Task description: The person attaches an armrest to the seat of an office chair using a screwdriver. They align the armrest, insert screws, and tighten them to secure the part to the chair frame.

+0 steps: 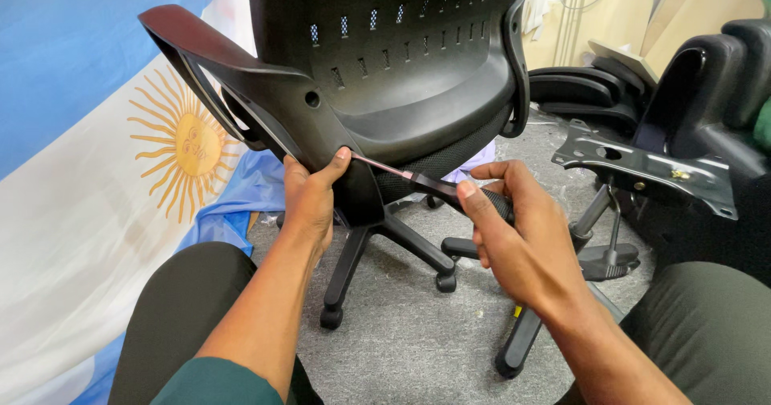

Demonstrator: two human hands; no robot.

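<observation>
A black office chair (418, 76) with a slotted plastic back stands on its wheeled star base (385, 244) in front of me. My left hand (309, 196) grips the lower end of the chair's black armrest (241, 84), thumb pressed on the shaft tip. My right hand (514, 236) holds a screwdriver (426, 184) by its black handle. Its thin metal shaft points left to the armrest's lower end, where it meets the seat.
A light blue and white flag with a yellow sun (120, 148) hangs at the left. At the right stand a second chair base with a bare metal seat plate (642, 168), stacked black chair parts (586, 92) and cardboard sheets (618, 12). Grey carpet (418, 341) covers the floor.
</observation>
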